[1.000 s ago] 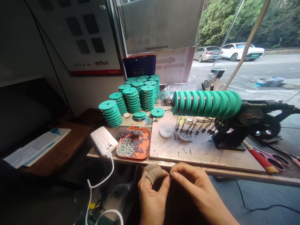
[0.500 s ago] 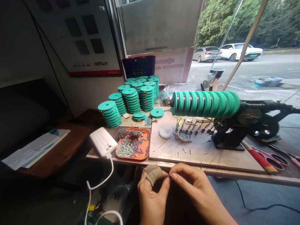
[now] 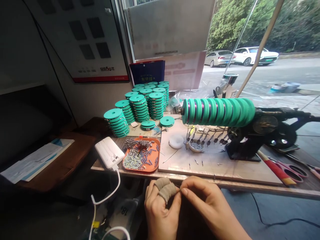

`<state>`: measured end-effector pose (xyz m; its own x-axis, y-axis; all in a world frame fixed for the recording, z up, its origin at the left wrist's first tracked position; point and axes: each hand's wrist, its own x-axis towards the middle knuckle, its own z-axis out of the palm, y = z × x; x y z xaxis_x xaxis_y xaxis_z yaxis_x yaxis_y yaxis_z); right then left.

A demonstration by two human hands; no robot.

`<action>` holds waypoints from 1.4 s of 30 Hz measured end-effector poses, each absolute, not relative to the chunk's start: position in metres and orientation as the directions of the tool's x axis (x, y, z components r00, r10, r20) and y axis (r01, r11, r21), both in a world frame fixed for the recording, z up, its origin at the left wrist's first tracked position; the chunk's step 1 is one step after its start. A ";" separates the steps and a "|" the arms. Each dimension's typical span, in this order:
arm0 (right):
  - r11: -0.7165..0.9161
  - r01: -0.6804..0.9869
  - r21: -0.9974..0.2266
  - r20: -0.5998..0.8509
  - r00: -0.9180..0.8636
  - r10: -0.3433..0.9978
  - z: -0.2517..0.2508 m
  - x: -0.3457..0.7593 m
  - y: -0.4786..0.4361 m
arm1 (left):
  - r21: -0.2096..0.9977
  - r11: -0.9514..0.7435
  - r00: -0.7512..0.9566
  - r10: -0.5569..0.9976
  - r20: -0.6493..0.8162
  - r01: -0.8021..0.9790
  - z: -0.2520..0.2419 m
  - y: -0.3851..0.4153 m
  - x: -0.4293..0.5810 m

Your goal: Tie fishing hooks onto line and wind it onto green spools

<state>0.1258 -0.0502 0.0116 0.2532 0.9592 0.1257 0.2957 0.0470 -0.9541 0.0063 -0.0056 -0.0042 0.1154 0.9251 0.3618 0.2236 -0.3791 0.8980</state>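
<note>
Just in front of the table edge, my left hand and my right hand meet with fingertips pinched together. Whatever lies between them is too small to make out. Two fingers of the left hand wear beige cloth finger sleeves. Beyond the hands stands an orange tray holding small tubular pieces and a dark beaded heap. To its right a wooden board carries a white round disc, a small bowl of metal beads and a few tiny pieces.
A row of green foam spools sits on a black cranked stand at right. Stacked green spools fill the back left. A white power bank with cable lies at the left edge, pink scissors at the right.
My left hand has turned slightly, showing more of its finger sleeves, and its fingertips stay against the right hand's. The view has shifted slightly; the table things stay put.
</note>
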 end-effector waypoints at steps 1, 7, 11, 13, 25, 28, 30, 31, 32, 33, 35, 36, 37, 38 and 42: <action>0.049 0.304 -0.951 0.130 0.251 0.959 0.012 0.126 -0.050 | 0.900 -0.374 0.147 0.926 0.348 0.226 -0.003 -0.005 0.005; 0.002 0.220 -0.976 0.060 0.259 0.964 0.013 0.130 -0.051 | 0.917 -0.334 0.227 0.931 0.285 0.220 -0.002 0.000 0.002; -0.011 0.176 -0.984 0.038 0.274 0.961 0.013 0.131 -0.051 | 0.924 -0.320 0.258 0.929 0.264 0.209 -0.005 0.000 0.001; 0.008 0.199 -0.980 0.063 0.271 0.961 0.012 0.130 -0.051 | 0.930 -0.317 0.241 0.933 0.269 0.187 -0.006 -0.001 0.001; 0.416 0.630 -0.656 0.628 0.148 0.764 0.013 0.136 -0.054 | 0.938 0.318 0.344 0.904 -0.255 -0.140 -0.007 0.002 0.003; 0.522 0.719 -0.459 0.757 0.008 0.653 0.008 0.134 -0.054 | 0.703 0.616 0.558 0.743 -0.369 -0.355 -0.006 0.001 0.008; 0.559 0.733 -0.387 0.786 -0.054 0.616 0.004 0.131 -0.055 | 0.600 0.683 0.630 0.693 -0.351 -0.416 -0.005 0.000 0.012; 0.569 0.731 -0.375 0.787 -0.073 0.613 0.003 0.130 -0.056 | 0.571 0.697 0.640 0.685 -0.348 -0.435 -0.003 0.000 0.014; 0.577 0.724 -0.378 0.783 -0.083 0.617 0.003 0.129 -0.057 | 0.548 0.703 0.638 0.685 -0.352 -0.453 -0.002 0.000 0.014; 0.579 0.716 -0.390 0.776 -0.082 0.625 0.003 0.129 -0.057 | 0.533 0.700 0.621 0.696 -0.361 -0.474 -0.001 0.001 0.014; 0.548 0.725 -0.417 0.762 -0.050 0.646 0.005 0.133 -0.054 | 0.577 0.636 0.516 0.765 -0.385 -0.512 -0.001 0.004 0.012; 0.509 0.753 -0.417 0.751 -0.030 0.660 0.007 0.137 -0.050 | 0.644 0.567 0.429 0.820 -0.380 -0.513 -0.001 0.005 0.009; 0.444 0.808 -0.389 0.733 -0.021 0.680 0.008 0.141 -0.045 | 0.733 0.477 0.330 0.876 -0.352 -0.485 -0.002 0.007 0.007; 0.359 0.871 -0.335 0.705 -0.021 0.709 0.008 0.147 -0.037 | 0.823 0.377 0.239 0.924 -0.300 -0.424 -0.003 0.009 0.004; 0.114 0.989 -0.093 0.560 -0.043 0.827 0.005 0.168 -0.003 | 0.993 0.052 0.114 0.993 -0.040 -0.105 -0.008 0.012 -0.004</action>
